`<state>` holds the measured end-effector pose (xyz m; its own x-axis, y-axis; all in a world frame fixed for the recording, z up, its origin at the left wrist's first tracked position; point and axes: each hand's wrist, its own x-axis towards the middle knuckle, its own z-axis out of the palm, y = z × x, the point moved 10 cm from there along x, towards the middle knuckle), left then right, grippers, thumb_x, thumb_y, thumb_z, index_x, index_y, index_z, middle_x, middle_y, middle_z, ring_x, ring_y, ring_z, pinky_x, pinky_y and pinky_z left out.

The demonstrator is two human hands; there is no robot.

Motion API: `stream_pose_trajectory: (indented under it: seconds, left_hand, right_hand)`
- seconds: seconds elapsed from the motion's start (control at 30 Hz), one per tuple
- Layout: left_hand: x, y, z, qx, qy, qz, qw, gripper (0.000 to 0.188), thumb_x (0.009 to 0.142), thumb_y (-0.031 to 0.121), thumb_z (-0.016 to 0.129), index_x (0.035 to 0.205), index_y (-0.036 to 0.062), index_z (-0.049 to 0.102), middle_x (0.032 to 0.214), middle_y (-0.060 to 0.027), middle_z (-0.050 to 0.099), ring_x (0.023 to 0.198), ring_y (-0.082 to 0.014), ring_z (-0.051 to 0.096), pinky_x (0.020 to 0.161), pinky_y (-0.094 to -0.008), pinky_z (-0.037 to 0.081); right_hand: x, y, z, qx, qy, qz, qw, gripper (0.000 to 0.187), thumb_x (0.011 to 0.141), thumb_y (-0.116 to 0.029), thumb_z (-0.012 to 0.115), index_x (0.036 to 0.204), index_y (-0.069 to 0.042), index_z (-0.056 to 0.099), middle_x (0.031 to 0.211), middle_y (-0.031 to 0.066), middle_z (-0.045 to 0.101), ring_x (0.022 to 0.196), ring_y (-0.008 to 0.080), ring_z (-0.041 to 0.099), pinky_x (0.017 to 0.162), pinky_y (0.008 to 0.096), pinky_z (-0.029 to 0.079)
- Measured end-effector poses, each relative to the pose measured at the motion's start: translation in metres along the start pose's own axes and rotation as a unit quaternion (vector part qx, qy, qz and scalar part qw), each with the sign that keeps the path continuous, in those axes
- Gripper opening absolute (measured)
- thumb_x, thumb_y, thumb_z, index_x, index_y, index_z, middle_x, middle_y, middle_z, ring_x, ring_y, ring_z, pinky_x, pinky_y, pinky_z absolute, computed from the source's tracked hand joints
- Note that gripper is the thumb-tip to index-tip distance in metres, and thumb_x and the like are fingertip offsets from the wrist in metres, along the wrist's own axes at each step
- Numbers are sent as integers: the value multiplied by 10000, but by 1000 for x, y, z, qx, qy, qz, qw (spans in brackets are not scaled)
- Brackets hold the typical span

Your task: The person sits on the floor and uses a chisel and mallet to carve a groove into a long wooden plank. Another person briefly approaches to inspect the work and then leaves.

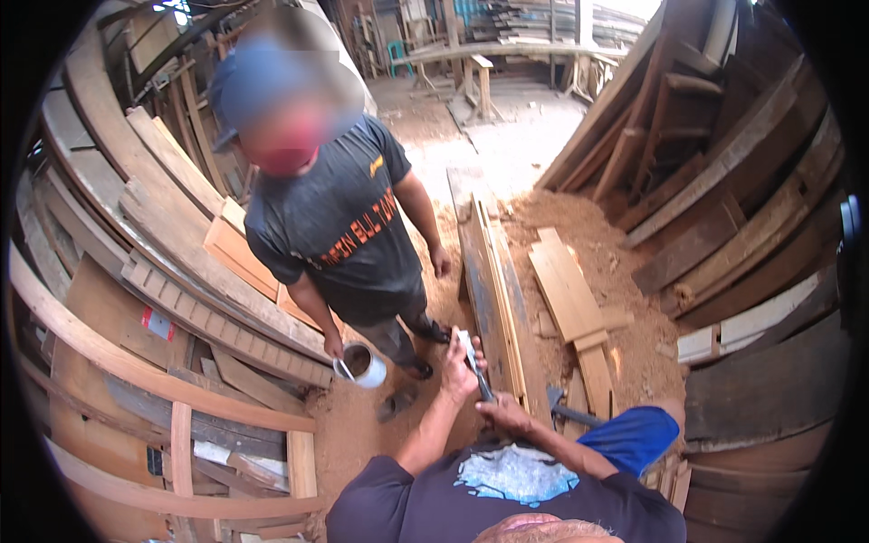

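Note:
In front of my chest, both my hands are on one slim tool with a dark handle [482, 384] and a whitish end; its exact kind is too small to tell. My left hand [458, 371] is closed around the whitish part. My right hand [505, 415] grips the lower end of the dark handle. Just right of the tool, long narrow wooden strips [498, 299] lie along a dark plank. Across from me stands a co-worker in a dark T-shirt [326, 226], holding a pale grey pail [372, 376] by its rim, with something dark inside.
By my raised knee lies a dark metal tool [575, 413]. Pale boards [566, 282] rest on the sawdust-covered floor [634, 335]. Stacked timber [226, 317] lines the left side, and boards lean along the right [751, 217]. A wooden trestle bench [507, 52] stands far back.

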<state>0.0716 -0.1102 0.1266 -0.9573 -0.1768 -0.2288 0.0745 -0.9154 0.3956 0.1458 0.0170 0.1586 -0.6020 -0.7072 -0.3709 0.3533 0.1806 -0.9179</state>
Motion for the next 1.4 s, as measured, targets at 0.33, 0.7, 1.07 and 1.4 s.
stream_pose_trajectory:
  seconds: [0.33,0.7,1.07,1.4]
  left_hand:
    - [-1,-3,-24,-67,9,3,998,250,1014,262,580,1263,276,583,1100,-70,672,789,-207,580,658,-351,487]
    - [-12,1,-9,-49,20,11,999,373,988,252,624,1337,353,542,1111,-58,650,831,-197,577,683,-352,504]
    - [-18,8,-18,-26,28,51,998,323,991,216,620,1302,282,564,1162,-70,675,797,-197,623,651,-342,524]
    - [-25,12,-19,-31,36,51,998,389,1010,239,584,1376,343,506,1155,-78,654,831,-213,605,682,-359,511]
  right_hand:
    - [1,5,6,-26,9,11,1000,284,907,-310,681,816,-74,553,691,-1,561,624,104,520,562,282,428]
    - [-4,-2,9,-22,3,11,1000,303,895,-343,679,857,-71,551,669,4,566,593,100,542,555,272,442]
    - [-7,1,15,15,-3,26,1000,272,908,-296,677,839,-73,538,670,4,544,582,108,522,543,283,433]
    - [-5,7,18,-11,-7,30,999,278,920,-297,661,832,-72,524,680,10,544,589,117,528,546,292,438]
